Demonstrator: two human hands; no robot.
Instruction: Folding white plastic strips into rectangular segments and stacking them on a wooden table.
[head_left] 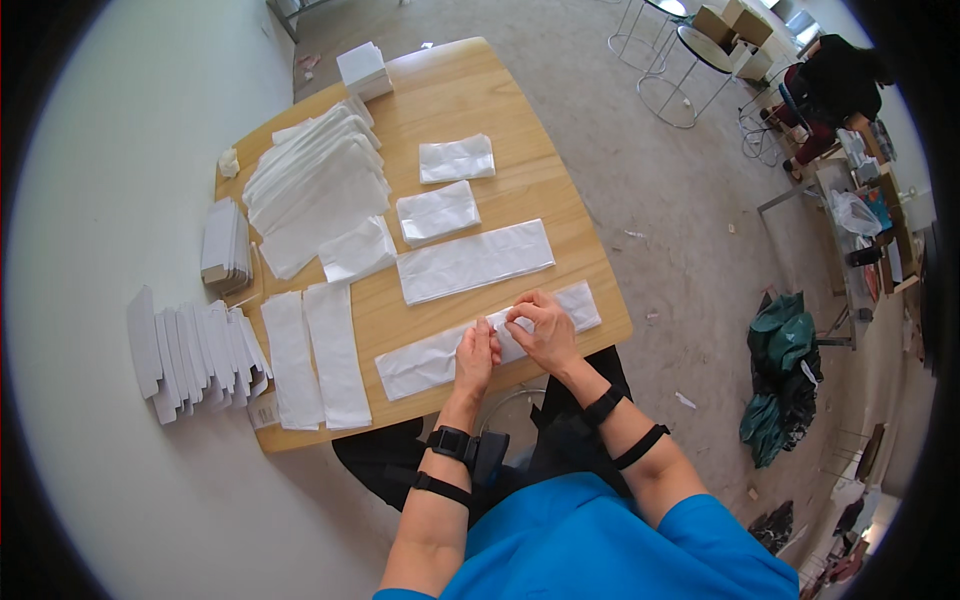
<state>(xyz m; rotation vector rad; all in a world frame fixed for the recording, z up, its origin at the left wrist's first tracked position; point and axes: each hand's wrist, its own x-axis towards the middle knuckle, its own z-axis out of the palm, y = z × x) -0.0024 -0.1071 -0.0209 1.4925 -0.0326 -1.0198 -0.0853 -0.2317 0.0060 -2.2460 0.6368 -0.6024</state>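
A long white folded strip [425,362] of thin sheet material lies along the near edge of the wooden table. Over its middle, my left hand [476,354] is closed, fingertips pressed together. Close beside it, my right hand [545,330] pinches with thumb and forefinger. White sheet material shows between the two sets of fingertips; whether it is part of this strip I cannot tell. Just beyond lies a second, wider folded strip [476,262]. Two smaller folded white pieces, a middle one [438,212] and a far one [457,159], lie farther up the table.
Fanned white sheets [315,190] cover the far left of the table [530,130]. Two upright strips [320,355] lie at the near left. White box stacks stand at the far edge [364,72] and left edge [226,245]. Flat cartons [195,350] lean leftmost. A person [838,85] sits far right.
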